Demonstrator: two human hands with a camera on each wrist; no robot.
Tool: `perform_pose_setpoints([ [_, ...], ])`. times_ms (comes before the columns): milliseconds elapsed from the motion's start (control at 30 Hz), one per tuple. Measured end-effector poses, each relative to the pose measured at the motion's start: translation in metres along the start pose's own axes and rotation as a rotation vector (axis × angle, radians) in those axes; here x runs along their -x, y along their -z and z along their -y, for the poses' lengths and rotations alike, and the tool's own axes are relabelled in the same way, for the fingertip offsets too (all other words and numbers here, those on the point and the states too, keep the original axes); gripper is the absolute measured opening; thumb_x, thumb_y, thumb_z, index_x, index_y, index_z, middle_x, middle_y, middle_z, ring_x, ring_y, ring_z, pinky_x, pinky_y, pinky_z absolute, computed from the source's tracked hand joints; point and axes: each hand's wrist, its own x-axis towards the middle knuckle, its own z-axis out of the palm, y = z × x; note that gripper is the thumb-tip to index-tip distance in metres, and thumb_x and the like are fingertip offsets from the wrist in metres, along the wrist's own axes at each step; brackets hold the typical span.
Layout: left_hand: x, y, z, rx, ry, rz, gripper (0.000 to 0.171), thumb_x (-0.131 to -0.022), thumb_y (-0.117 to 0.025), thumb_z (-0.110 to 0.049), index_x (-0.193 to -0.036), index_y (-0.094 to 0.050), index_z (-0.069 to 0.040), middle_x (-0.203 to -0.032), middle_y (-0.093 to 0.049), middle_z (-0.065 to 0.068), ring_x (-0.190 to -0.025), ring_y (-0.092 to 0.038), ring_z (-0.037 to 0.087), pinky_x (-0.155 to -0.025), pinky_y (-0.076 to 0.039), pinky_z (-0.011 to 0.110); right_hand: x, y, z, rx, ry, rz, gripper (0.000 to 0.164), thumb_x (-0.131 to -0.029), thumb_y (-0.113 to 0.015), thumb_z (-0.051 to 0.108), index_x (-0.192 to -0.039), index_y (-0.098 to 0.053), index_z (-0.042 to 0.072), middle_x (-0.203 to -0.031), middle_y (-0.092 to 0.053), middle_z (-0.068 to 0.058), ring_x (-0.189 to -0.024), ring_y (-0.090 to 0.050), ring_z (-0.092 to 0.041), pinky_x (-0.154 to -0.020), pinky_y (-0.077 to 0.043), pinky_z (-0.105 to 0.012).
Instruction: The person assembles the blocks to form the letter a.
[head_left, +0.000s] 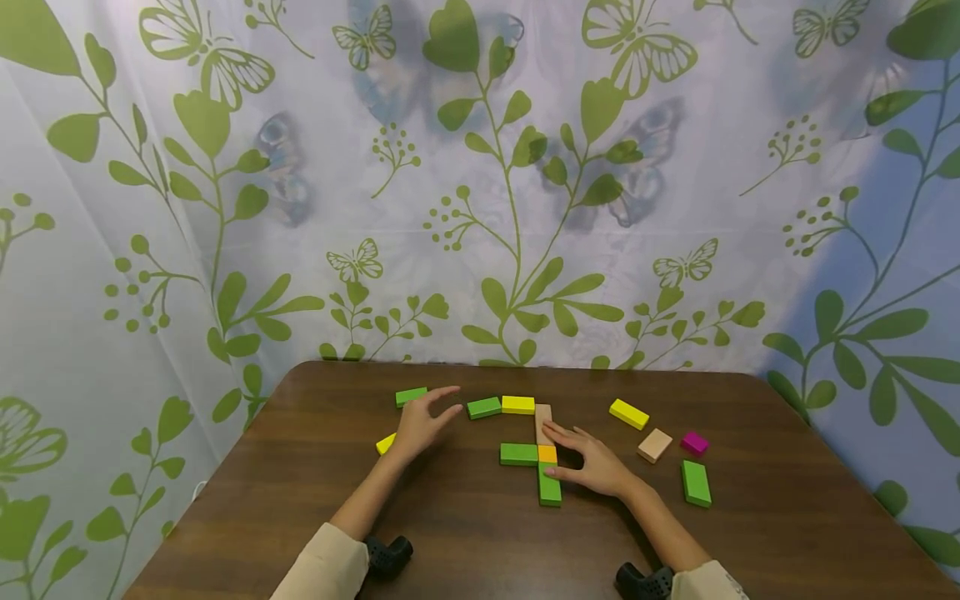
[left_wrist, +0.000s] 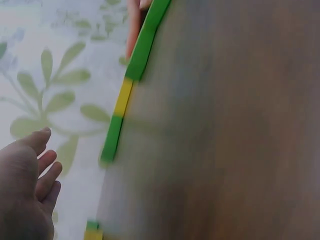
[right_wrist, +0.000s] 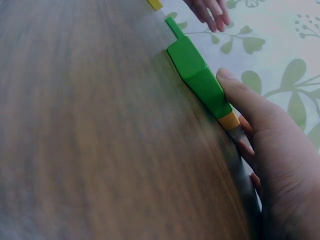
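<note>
Beige sleeves [head_left: 322,565] are at the bottom edge, with black devices [head_left: 388,557] beside the wrists. Left hand [head_left: 422,427] is over the table [head_left: 465,542], thumb and fingers wide apart and holding nothing; the left green block [head_left: 409,397] and the left yellow block [head_left: 385,443], both partly hidden, appear just beside it. Right hand [head_left: 598,463] has a wide grip: fingertips are at the wooden block [head_left: 542,414], the thumb at the front green block [head_left: 550,492]; how firmly they press, I cannot tell. Between these two blocks sits the orange block [head_left: 547,454], touching both, and the side green block [head_left: 518,454] touches its left side. Beside the far end of the wooden block lies the far yellow block [head_left: 518,405], then the far green block [head_left: 484,407], slightly angled. To the right, well apart from this figure, lie the loose yellow block [head_left: 628,414], loose wooden block [head_left: 655,446], magenta block [head_left: 694,442] and loose green block [head_left: 696,483].
</note>
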Motion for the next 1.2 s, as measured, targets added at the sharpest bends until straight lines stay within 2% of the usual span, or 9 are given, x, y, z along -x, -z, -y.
perform_pose_setpoints([
  [133, -0.007, 0.019, 0.022, 0.005, 0.11, -0.014, 0.037, -0.082, -0.071, -0.022, -0.116, -0.065, -0.008, -0.114, -0.064, 0.009, -0.107, -0.058, 0.028, -0.087, -0.047, 0.045, -0.001, 0.001, 0.001, -0.004, 0.0, -0.003, 0.073, -0.083, -0.064, 0.048, -0.142, -0.039, 0.014, -0.146, -0.033, -0.004, -0.13, -0.035, -0.027, -0.104, -0.018, -0.058],
  [233, -0.011, 0.031, 0.038, -0.013, 0.164, -0.025, 0.037, -0.082, -0.071, -0.019, -0.116, -0.065, -0.007, -0.113, -0.064, 0.011, -0.106, -0.058, 0.03, -0.087, -0.046, 0.047, -0.001, 0.002, 0.002, -0.003, 0.0, -0.004, 0.073, -0.083, -0.064, 0.048, -0.142, -0.039, 0.014, -0.146, -0.033, -0.004, -0.129, -0.035, -0.027, -0.104, -0.018, -0.058],
  [300, -0.014, 0.037, 0.048, -0.034, 0.182, -0.023, 0.037, -0.082, -0.072, -0.017, -0.116, -0.064, -0.006, -0.113, -0.064, 0.013, -0.096, -0.06, 0.034, -0.082, -0.047, 0.048, -0.002, 0.003, 0.003, -0.005, -0.003, -0.005, 0.073, -0.083, -0.064, 0.047, -0.142, -0.039, 0.014, -0.146, -0.033, -0.004, -0.129, -0.035, -0.029, -0.104, -0.018, -0.058],
  [367, -0.016, 0.042, 0.056, -0.058, 0.186, -0.012, 0.038, -0.081, -0.072, -0.016, -0.117, -0.064, -0.005, -0.113, -0.063, 0.015, -0.095, -0.06, 0.036, -0.081, -0.047, 0.048, -0.002, 0.003, 0.003, -0.004, -0.006, -0.004, 0.072, -0.083, -0.064, 0.047, -0.142, -0.039, 0.014, -0.146, -0.033, -0.004, -0.13, -0.034, -0.03, -0.104, -0.019, -0.059],
  [467, -0.018, 0.046, 0.066, -0.085, 0.189, 0.006, 0.04, -0.081, -0.072, -0.017, -0.118, -0.063, -0.003, -0.114, -0.063, 0.016, -0.097, -0.059, 0.036, -0.084, -0.046, 0.047, -0.002, 0.004, 0.003, -0.005, -0.012, -0.007, 0.072, -0.083, -0.064, 0.047, -0.142, -0.039, 0.014, -0.146, -0.033, -0.004, -0.13, -0.034, -0.03, -0.103, -0.019, -0.059],
  [533, -0.018, 0.047, 0.071, -0.091, 0.197, 0.011, 0.042, -0.081, -0.073, -0.017, -0.118, -0.062, -0.001, -0.114, -0.062, 0.016, -0.108, -0.056, 0.035, -0.089, -0.044, 0.047, -0.003, 0.005, 0.003, -0.004, -0.014, -0.008, 0.072, -0.083, -0.064, 0.047, -0.142, -0.039, 0.014, -0.146, -0.033, -0.004, -0.13, -0.034, -0.029, -0.103, -0.019, -0.059],
  [800, -0.013, 0.051, 0.086, -0.105, 0.307, 0.079, 0.044, -0.082, -0.071, -0.015, -0.122, -0.059, -0.001, -0.119, -0.059, 0.018, -0.112, -0.053, 0.035, -0.091, -0.043, 0.048, -0.005, 0.004, 0.003, -0.034, -0.027, 0.013, 0.071, -0.084, -0.064, 0.046, -0.142, -0.038, 0.014, -0.147, -0.031, -0.004, -0.13, -0.033, -0.032, -0.103, -0.018, -0.06],
  [967, -0.01, 0.053, 0.087, -0.129, 0.295, 0.107, 0.04, -0.082, -0.07, -0.011, -0.12, -0.061, -0.003, -0.118, -0.06, 0.018, -0.109, -0.054, 0.035, -0.089, -0.044, 0.048, -0.006, 0.004, 0.004, -0.056, -0.026, 0.02, 0.071, -0.084, -0.064, 0.043, -0.142, -0.038, 0.012, -0.147, -0.03, -0.006, -0.131, -0.031, -0.033, -0.103, -0.017, -0.061],
  [1200, -0.007, 0.058, 0.085, -0.123, 0.278, 0.079, 0.036, -0.081, -0.072, -0.01, -0.115, -0.065, -0.003, -0.113, -0.063, 0.017, -0.105, -0.057, 0.035, -0.084, -0.048, 0.046, -0.008, 0.007, 0.003, -0.042, -0.032, 0.018, 0.071, -0.084, -0.063, 0.046, -0.142, -0.038, 0.014, -0.147, -0.031, -0.004, -0.13, -0.033, -0.03, -0.103, -0.018, -0.06],
])
